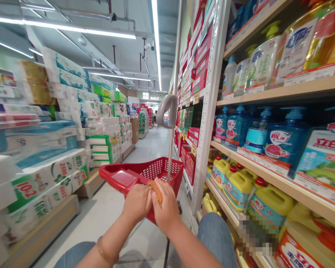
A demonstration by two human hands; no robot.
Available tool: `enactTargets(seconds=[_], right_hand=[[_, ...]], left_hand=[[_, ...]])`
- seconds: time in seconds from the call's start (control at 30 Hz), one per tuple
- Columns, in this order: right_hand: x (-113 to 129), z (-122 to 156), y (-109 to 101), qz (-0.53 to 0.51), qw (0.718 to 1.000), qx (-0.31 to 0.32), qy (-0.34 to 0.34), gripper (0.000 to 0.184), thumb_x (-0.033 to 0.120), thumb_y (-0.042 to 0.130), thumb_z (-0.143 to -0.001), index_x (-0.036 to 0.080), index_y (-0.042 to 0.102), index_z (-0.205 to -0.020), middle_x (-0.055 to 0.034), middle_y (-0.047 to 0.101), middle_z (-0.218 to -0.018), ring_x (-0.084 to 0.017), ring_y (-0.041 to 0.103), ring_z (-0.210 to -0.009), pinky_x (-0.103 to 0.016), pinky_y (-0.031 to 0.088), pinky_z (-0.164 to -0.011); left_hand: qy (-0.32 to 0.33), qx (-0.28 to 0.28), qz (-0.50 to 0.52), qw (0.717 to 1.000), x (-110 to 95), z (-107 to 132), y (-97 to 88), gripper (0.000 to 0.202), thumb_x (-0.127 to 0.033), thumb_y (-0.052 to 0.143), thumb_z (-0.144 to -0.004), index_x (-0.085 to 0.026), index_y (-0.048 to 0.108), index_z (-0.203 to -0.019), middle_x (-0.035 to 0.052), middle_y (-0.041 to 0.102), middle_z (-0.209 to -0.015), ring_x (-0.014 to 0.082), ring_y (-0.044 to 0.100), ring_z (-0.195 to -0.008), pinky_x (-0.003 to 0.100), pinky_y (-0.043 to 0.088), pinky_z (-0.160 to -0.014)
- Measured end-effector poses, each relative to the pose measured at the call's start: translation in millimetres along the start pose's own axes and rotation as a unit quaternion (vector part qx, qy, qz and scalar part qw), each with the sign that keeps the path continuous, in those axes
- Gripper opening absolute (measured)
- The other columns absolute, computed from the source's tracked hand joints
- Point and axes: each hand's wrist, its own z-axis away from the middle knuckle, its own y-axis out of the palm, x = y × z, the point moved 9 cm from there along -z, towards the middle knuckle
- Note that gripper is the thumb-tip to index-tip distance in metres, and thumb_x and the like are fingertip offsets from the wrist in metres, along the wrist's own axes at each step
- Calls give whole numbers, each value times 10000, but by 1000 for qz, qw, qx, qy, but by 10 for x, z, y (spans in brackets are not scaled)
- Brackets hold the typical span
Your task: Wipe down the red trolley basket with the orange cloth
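My left hand (137, 203) and my right hand (165, 204) are closed together in front of me. Between their fingers shows an orange curved piece (155, 190), mostly covered, so its kind is unclear. A pale upright pole (171, 150) with a grey loop grip (167, 111) runs down behind my right fingers; whether my hands grip it I cannot tell. Just beyond my hands stands a red shopping basket cart (145, 169) with perforated walls. A bracelet is on my left wrist.
Shelves on the right hold blue pump bottles (279, 137) and yellow detergent jugs (237, 186), close to my bent right knee (216, 238). Stacked tissue packs (50, 186) line the left. A tiled aisle (158, 143) runs ahead between them.
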Motion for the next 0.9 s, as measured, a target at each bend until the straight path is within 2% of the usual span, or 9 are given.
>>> enactTargets(seconds=[0.07,0.17,0.27,0.43,0.57,0.63,0.73,0.83,0.9], right_hand=[[-106,-107,-88,-15,998,52,-13,373,276,417,-942,202,538,-1287,-75,575,-1291,-200,501,-1223,-426,359,-1081],[-199,-183,-110,-4,997,72,-17,385,275,406,-943,191,521,-1300,-77,554,-1317,-194,483,-1240,-416,354,-1084],[-162,-223,31,81,996,35,5,418,266,424,-919,143,505,-1311,-128,550,-1311,-241,468,-1250,-475,319,-1091],[118,-196,335,175,982,29,-65,486,296,440,-900,70,465,-1330,-185,487,-1361,-282,374,-1316,-492,268,-1109],[103,-86,154,176,976,34,-125,476,299,416,-905,101,466,-1336,-145,493,-1367,-258,379,-1316,-472,283,-1106],[7,-73,-5,179,977,27,-117,459,287,408,-905,115,480,-1324,-136,517,-1345,-253,414,-1291,-471,304,-1094],[-162,-129,-152,197,979,-4,-57,433,264,406,-904,107,511,-1294,-145,546,-1311,-264,458,-1253,-482,325,-1074],[-198,-199,-105,212,977,-40,-1,424,249,402,-906,65,533,-1265,-177,558,-1287,-292,467,-1242,-497,333,-1059],[-101,-227,37,202,979,-35,-2,443,258,406,-909,52,512,-1287,-188,537,-1309,-294,439,-1269,-489,322,-1069]], left_hand=[[25,49,8,998,144,-47,27,419,-288,286,-926,-183,643,-734,64,676,-768,192,597,-739,338,430,-721],[-19,44,-6,999,518,-137,-14,389,-317,289,-929,-207,658,-986,64,679,-1067,225,581,-1035,380,414,-903],[-91,47,-24,994,721,-194,44,396,-298,274,-920,-173,638,-1012,84,683,-1021,224,597,-988,367,423,-882],[-135,57,-35,989,600,-227,112,358,-275,299,-906,-166,634,-969,92,686,-973,229,594,-960,367,396,-858],[-110,99,-19,989,656,-249,92,371,-335,302,-916,-205,648,-942,64,689,-973,208,582,-959,343,379,-839],[-126,129,-21,983,793,-245,100,392,-355,292,-917,-215,659,-935,58,691,-972,205,583,-966,328,385,-817],[-178,135,-47,974,904,-238,80,409,-341,279,-915,-200,663,-931,77,686,-998,225,581,-986,331,399,-786],[-214,120,-78,966,760,-244,50,407,-315,274,-912,-180,658,-908,97,681,-987,246,577,-973,350,404,-764],[-214,117,-92,965,612,-255,37,401,-320,279,-912,-173,651,-916,108,677,-984,262,569,-974,370,407,-759]])
